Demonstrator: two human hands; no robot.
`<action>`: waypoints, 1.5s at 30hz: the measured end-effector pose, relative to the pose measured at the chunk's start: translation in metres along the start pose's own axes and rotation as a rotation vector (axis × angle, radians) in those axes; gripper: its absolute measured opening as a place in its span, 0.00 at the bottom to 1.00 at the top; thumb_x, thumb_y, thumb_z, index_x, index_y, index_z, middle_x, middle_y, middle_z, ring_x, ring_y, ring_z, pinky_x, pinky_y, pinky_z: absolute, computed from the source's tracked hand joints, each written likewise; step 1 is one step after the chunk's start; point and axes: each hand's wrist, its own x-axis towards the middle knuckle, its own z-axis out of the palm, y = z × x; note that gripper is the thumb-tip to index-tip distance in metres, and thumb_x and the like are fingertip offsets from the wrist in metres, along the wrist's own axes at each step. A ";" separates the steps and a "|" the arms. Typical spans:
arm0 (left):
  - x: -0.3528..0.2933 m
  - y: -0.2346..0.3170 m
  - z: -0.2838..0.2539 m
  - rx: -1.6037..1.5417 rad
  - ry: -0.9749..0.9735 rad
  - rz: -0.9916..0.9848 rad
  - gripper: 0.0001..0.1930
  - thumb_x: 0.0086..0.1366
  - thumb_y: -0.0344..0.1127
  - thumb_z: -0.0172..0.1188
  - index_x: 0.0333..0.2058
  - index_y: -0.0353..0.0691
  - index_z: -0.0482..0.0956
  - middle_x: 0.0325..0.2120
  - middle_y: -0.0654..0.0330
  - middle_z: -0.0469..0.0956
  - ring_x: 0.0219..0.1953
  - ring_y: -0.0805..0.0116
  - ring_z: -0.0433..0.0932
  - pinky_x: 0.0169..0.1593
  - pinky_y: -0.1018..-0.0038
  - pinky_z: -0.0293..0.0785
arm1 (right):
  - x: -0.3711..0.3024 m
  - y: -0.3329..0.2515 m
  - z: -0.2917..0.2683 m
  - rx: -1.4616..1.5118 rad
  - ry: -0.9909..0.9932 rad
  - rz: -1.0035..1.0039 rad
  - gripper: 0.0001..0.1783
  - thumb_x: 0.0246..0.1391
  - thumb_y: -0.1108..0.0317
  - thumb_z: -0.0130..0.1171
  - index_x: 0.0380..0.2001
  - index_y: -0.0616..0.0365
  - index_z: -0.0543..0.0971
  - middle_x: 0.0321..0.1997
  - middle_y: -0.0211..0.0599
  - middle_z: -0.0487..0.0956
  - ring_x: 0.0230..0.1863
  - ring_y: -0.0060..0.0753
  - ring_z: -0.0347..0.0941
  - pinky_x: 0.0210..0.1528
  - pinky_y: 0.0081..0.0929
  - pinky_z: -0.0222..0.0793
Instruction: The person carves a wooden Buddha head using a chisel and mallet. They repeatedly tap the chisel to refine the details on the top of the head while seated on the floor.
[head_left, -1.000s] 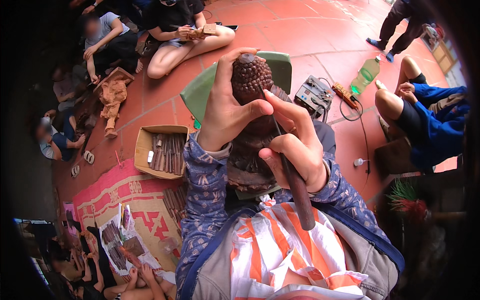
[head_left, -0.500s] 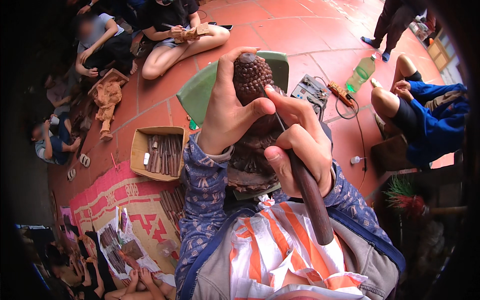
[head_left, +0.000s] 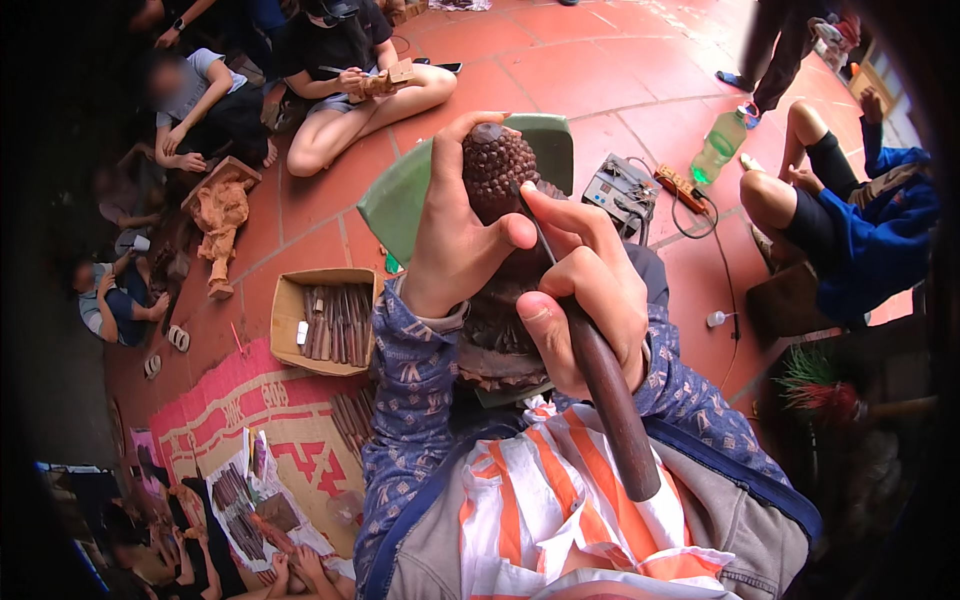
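Note:
A dark brown carved wooden statue (head_left: 498, 165) with rows of small round knobs on its head stands in front of me, its lower part half hidden by my hands. My left hand (head_left: 445, 225) is closed round the left side of the head, thumb bent in towards the front. Gripped in my right hand (head_left: 592, 285) is a carving chisel (head_left: 612, 405) with a long dark wooden handle that points back towards my chest. Its thin blade slants up to the statue's head beside my right index fingertip; the exact cutting edge is hidden.
A cardboard box (head_left: 288, 290) of carving tools stands left, beside a patterned mat (head_left: 215, 405) with more tools. Behind the statue is a green plastic chair (head_left: 400, 195). An electrical control box (head_left: 620, 190), power strip (head_left: 680, 187) and green bottle (head_left: 718, 145) lie right. Several people sit around.
My right hand and the chisel have shifted slightly left and closer to my left thumb. My left hand stays on the statue's head. The person at right has raised a hand.

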 end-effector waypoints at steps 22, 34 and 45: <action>0.003 -0.004 -0.005 -0.090 0.021 -0.051 0.55 0.30 0.52 0.79 0.57 0.39 0.60 0.48 0.58 0.70 0.46 0.72 0.73 0.52 0.76 0.70 | 0.009 0.018 -0.026 -0.019 -0.276 -0.127 0.13 0.48 0.73 0.65 0.22 0.66 0.69 0.55 0.73 0.65 0.58 0.67 0.66 0.62 0.48 0.59; 0.000 -0.001 0.000 -0.083 0.037 -0.051 0.53 0.34 0.58 0.74 0.57 0.39 0.59 0.48 0.58 0.70 0.47 0.72 0.72 0.52 0.76 0.70 | 0.016 0.012 -0.033 -0.066 -0.320 -0.153 0.14 0.45 0.74 0.67 0.25 0.65 0.69 0.52 0.69 0.67 0.49 0.64 0.71 0.52 0.41 0.69; 0.001 0.002 0.002 -0.041 0.034 -0.054 0.53 0.34 0.59 0.74 0.57 0.39 0.59 0.48 0.58 0.70 0.46 0.72 0.72 0.52 0.75 0.70 | 0.001 0.011 -0.022 0.036 -0.252 -0.043 0.19 0.56 0.62 0.61 0.20 0.64 0.67 0.57 0.70 0.66 0.61 0.69 0.63 0.64 0.57 0.54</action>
